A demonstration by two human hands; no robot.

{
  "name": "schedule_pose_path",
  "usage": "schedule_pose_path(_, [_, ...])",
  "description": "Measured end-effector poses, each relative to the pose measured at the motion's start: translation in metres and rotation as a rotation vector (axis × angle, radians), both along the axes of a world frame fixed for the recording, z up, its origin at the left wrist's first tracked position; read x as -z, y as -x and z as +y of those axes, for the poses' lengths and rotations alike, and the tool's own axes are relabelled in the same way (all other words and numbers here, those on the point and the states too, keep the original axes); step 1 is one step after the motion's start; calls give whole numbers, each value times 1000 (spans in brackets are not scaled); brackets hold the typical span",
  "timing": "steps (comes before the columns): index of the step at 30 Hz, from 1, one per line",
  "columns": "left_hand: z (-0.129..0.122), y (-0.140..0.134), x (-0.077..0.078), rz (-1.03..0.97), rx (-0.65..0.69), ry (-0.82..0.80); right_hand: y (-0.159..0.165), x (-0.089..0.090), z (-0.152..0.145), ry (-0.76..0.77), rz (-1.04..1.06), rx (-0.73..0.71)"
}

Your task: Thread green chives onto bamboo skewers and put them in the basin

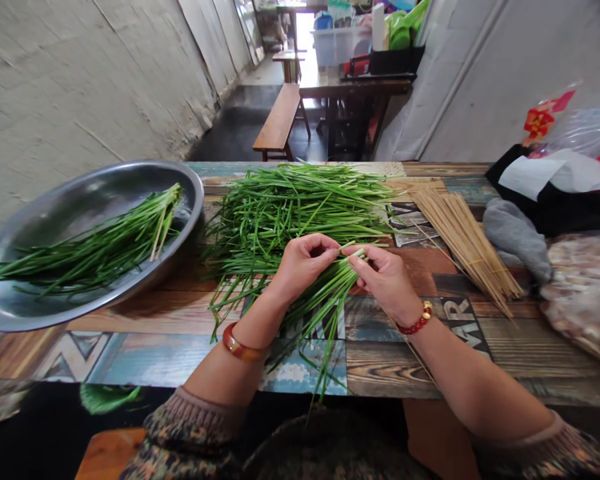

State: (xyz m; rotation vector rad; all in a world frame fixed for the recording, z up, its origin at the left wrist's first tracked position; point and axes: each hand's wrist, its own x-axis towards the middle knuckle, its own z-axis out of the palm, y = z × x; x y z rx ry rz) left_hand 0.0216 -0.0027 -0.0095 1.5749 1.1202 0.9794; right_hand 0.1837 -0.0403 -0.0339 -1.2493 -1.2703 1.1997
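My right hand (pixel 387 277) is closed around the pale ends of a small bunch of garlic chives (pixel 325 320), whose green leaves fan down toward the table's front edge. A thin skewer (pixel 417 353) sticks out below this hand, passing beside the wrist; its upper end is hidden. Thumb and forefinger of my left hand (pixel 303 267) pinch a chive stalk at its pale end, almost touching the right fingertips. Just beyond both hands lies a large loose pile of garlic chives (pixel 300 207), pale ends to the right.
On the left, a metal basin (pixel 199 200) holds skewered chives (pixel 105 243). Bamboo skewers (pixel 465 240) lie to the right, beside a grey cloth (pixel 515 233) and a filled plastic bag (pixel 587 287). Beyond the patterned table (pixel 170 353) are a bench (pixel 280 120) and another table.
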Motion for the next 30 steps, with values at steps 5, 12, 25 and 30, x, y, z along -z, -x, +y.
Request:
schedule_pose_path(5, [0,0,-1,-14,1,18,0,-1,-1,-3,7,-8])
schedule_pose_path(12, [0,0,0,-14,2,1,-1,0,-1,-3,-14,-5])
schedule_pose_path(25, [-2,-3,3,214,-18,-349,0,4,1,-22,-49,24])
schedule_pose_path(30, [-2,-4,4,216,-33,-329,1,2,1,-61,23,35])
